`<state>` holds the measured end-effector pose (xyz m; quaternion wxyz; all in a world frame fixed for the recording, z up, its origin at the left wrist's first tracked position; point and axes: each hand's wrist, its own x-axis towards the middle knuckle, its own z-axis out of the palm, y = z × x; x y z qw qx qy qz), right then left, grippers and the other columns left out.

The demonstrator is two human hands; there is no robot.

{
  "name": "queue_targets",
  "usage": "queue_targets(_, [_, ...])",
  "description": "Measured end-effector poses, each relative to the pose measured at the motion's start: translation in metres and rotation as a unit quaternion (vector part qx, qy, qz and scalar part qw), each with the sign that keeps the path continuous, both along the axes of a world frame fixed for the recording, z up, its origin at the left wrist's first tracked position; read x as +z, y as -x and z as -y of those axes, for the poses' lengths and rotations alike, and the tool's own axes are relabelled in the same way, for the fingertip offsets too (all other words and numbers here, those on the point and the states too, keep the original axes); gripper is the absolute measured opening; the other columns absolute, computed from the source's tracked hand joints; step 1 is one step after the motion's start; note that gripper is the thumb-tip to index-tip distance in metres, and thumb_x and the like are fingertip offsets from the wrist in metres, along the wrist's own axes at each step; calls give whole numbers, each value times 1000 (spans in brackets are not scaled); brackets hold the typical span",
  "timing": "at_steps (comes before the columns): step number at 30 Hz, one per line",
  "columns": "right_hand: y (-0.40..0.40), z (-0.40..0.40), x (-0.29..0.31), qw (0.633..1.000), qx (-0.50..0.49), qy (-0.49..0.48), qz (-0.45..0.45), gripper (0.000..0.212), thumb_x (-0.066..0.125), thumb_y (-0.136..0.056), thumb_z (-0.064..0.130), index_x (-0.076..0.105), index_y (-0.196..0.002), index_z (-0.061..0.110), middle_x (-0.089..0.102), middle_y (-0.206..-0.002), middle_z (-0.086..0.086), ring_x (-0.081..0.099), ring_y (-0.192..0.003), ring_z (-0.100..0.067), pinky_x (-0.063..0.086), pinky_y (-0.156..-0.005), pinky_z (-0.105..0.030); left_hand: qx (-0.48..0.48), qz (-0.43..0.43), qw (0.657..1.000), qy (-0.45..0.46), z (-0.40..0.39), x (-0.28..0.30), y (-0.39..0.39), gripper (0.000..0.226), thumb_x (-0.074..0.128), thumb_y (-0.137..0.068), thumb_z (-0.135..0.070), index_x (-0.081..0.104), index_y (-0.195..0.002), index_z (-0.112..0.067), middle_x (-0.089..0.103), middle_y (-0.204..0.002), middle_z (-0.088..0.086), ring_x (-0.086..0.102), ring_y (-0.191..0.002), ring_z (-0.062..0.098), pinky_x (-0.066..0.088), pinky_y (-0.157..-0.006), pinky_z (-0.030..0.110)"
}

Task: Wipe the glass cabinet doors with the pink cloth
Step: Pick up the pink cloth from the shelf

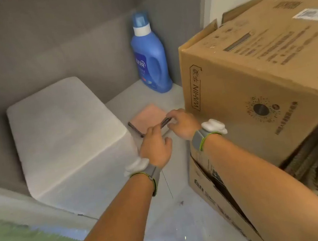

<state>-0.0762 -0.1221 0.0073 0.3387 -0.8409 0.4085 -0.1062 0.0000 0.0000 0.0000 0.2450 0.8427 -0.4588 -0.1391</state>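
— Room to move?
— Little: my left hand (154, 145) and right hand (181, 124) sit in a narrow gap between a white foam block (67, 139) and a cardboard box (261, 75).
— The pink cloth (149, 116)?
— Folded square on the grey floor (164, 213); both hands pinch its dark mesh edge. A blue bottle (150, 59) stands in the corner.

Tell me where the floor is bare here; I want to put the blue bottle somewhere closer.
Bare floor runs in a strip between the white block and the cardboard boxes, from the bottle toward the camera. The middle is crowded: the pink cloth lies there with both hands on it, left hand and right hand. The nearest stretch, under the forearms, is free.
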Motion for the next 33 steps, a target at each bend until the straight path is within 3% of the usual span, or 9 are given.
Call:
queue_targets(5, [-27,15,-21,1000,-17,14,-4,45,51,-102,23,50,-145,12,52,-143,-19,53,-128,-37,43,-102,-36,5,51,997,-51,20,-13,-15,52,56,-99,-16,47,-149,-3,49,-148,18,46,-133,39,42,-106,43])
queue_targets(9, [-43,25,-32,999,-31,18,-29,41,48,-104,23,54,-140,5,54,-137,-25,50,-127,-43,42,-105,-41,29,56,992,-111,30,-22,-19,40,54,-99,-20,52,-134,-3,53,-140,15,50,-129,34,45,-98,39])
queue_targets(13, [-50,32,-35,999,-46,0,-29,40,53,-101,21,57,-138,7,55,-136,-24,51,-126,-42,43,-106,-41,30,57,990,-123,30,-31,-18,49,54,-98,-19,48,-144,-2,44,-155,16,41,-144,31,38,-115,37])
queue_targets(17, [-49,25,-40,999,-48,1,-23,38,54,-99,16,57,-136,7,57,-134,-22,50,-125,-40,42,-100,-39,15,75,986,-145,26,-34,-11,66,53,-101,-23,29,-158,0,23,-170,16,20,-158,31,18,-130,35])
queue_targets(21, [-38,20,-40,1000,-19,-23,-7,32,55,-95,14,59,-126,6,60,-127,-19,52,-119,-37,41,-88,-35,23,106,982,-156,20,-37,2,71,54,-102,-30,24,-161,-4,17,-173,11,13,-161,27,15,-131,37])
queue_targets(24, [-25,17,-32,994,-20,-101,37,20,56,-92,14,60,-111,9,64,-108,-12,59,-101,-31,39,-76,-31,26,138,978,-152,12,-39,19,72,57,-99,-36,29,-159,-7,22,-171,11,16,-160,28,15,-131,40])
queue_targets(27, [-12,11,-27,979,-37,-184,85,4,58,-90,14,57,-94,15,56,-87,0,53,-86,-22,41,-73,-31,51,138,982,-118,5,-42,28,66,63,-93,-37,43,-150,-10,41,-158,10,36,-149,30,27,-123,40])
queue_targets(30, [7,-3,-20,955,-53,-254,143,21,60,-87,11,48,-75,23,49,-77,5,49,-75,-14,47,-66,-27,36,140,988,-59,-4,-40,35,60,70,-85,-38,54,-137,-13,58,-136,7,58,-121,33,43,-103,42])
queue_targets(33, [24,-18,-7,939,-59,-274,198,22,61,-72,20,44,-59,25,45,-58,14,45,-59,-3,36,-55,-18,15,131,991,7,-15,-29,40,54,75,-82,-40,57,-126,-15,61,-123,6,66,-98,33,49,-82,40])
